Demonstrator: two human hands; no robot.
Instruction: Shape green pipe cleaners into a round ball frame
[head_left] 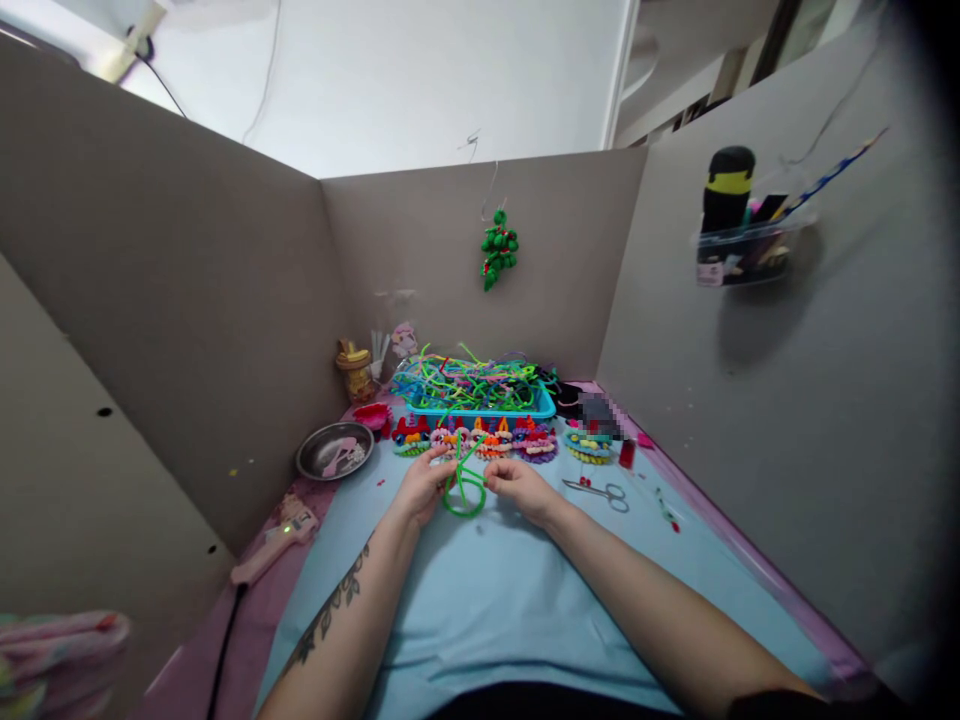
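Note:
A bright green pipe cleaner (465, 513), bent into a loop with loose ends sticking up, is held above the blue cloth between my two hands. My left hand (424, 486) pinches its left side. At the right, my right hand (519, 488) has its thumb and fingers pressed together on the other side of the green piece. Just beyond them stands a row of colourful twisted pipe-cleaner pieces (491, 437). Behind that row, a blue tray (487, 413) is heaped with loose pipe cleaners (472, 382), mostly green.
Scissors (600, 491) lie to the right on the cloth (480, 600). A metal bowl (307, 462) and a pink glue gun (274, 548) with a black cable are at left. Grey panels (427, 230) enclose three sides; a holder (742, 252) hangs on the right one.

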